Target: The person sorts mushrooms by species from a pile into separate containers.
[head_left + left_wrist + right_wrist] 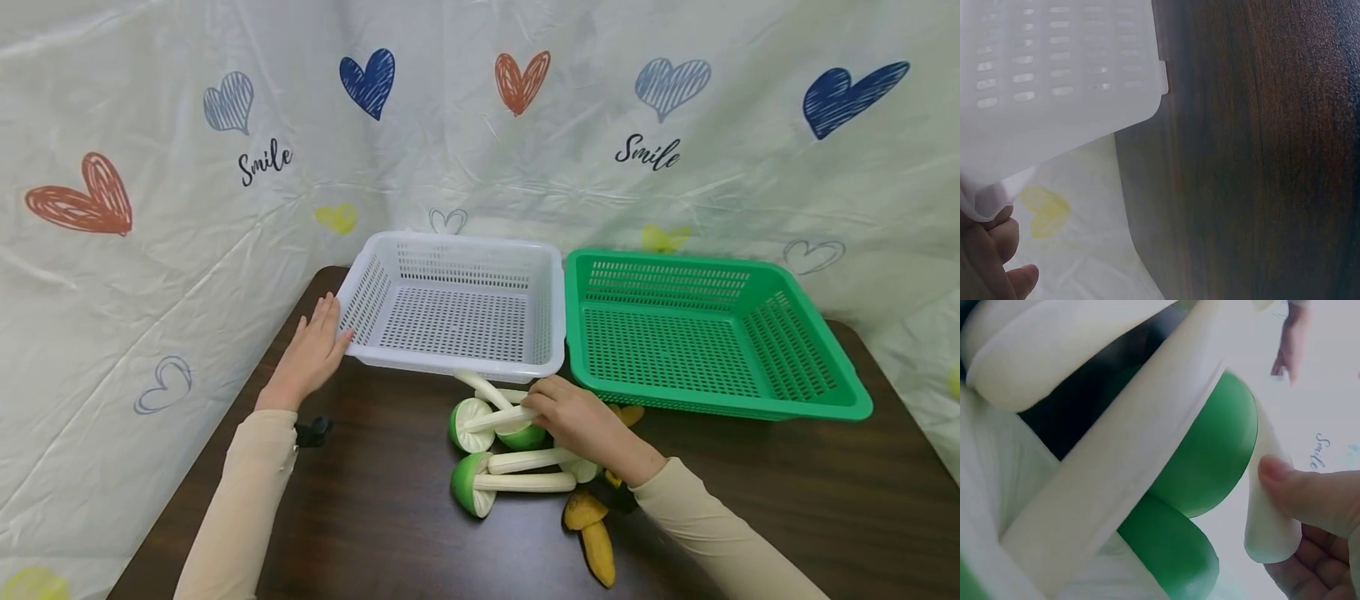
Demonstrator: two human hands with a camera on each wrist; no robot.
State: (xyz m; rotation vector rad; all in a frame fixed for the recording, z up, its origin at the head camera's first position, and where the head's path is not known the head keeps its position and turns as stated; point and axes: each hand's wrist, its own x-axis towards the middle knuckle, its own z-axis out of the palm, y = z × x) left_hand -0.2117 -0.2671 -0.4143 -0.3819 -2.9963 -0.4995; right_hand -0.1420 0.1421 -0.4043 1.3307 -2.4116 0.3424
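My right hand (581, 421) pinches the stem end of a green-capped toy mushroom (491, 420) between thumb and fingers; in the right wrist view the pale stem (1269, 534) sits under the thumb. Around it lie several more green-capped mushrooms (467, 485) with long cream stems, some partly covered by the hand. My left hand (307, 354) rests on the front left corner of a white plastic basket (450, 363), fingers stretched along its side and thumb near the rim. The left wrist view catches a few fingertips beside the basket's rim.
Right of the white basket stands a green plastic basket (720, 406), nearly touching it. A yellow mushroom (597, 554) lies near the front, and other yellow pieces (632, 414) show partly behind the right hand. Everything stands on a dark wooden table (375, 517) before a heart-printed curtain (465, 150).
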